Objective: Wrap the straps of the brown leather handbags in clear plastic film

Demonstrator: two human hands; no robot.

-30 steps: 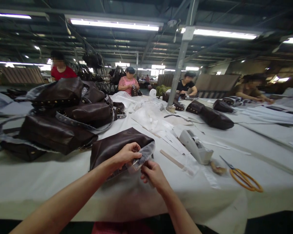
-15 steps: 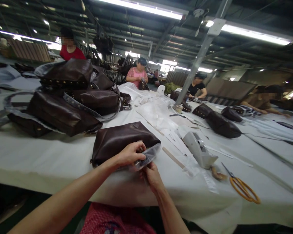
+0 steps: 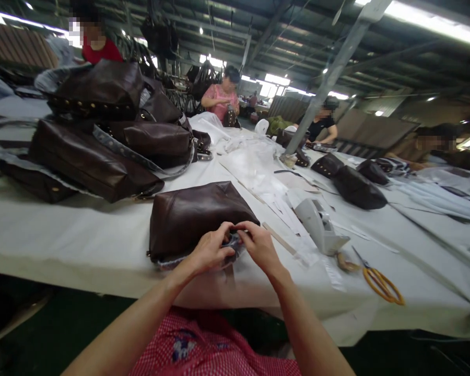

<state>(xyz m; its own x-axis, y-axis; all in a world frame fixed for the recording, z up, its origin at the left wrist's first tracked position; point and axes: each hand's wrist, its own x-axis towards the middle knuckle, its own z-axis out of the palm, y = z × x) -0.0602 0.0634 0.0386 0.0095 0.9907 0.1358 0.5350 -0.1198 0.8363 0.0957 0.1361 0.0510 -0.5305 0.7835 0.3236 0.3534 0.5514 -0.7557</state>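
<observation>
A dark brown leather handbag (image 3: 196, 211) lies on its side on the cloth-covered table before me. At its right front corner, my left hand (image 3: 211, 249) pinches the bag's strap (image 3: 234, 241), which is wrapped in clear plastic. My right hand (image 3: 260, 248) closes on the same wrapped strap from the other side, thumb and fingers bent, its fingertips meeting those of my left hand. Part of the strap is hidden behind my fingers. A whitish wrapped length shows along the bag's near edge.
Brown bags (image 3: 90, 156) are piled at the left. A grey tape dispenser (image 3: 321, 227) and orange-handled scissors (image 3: 382, 284) lie to the right. Crumpled plastic sheets (image 3: 254, 167) cover the middle, near a metal post (image 3: 329, 78). Several people work across the table; more bags (image 3: 358, 188) lie there.
My right hand has moved up from below the wrapped strap to its top, beside my left hand. The plastic end that stuck out is now mostly covered by fingers. The view has tilted downward.
</observation>
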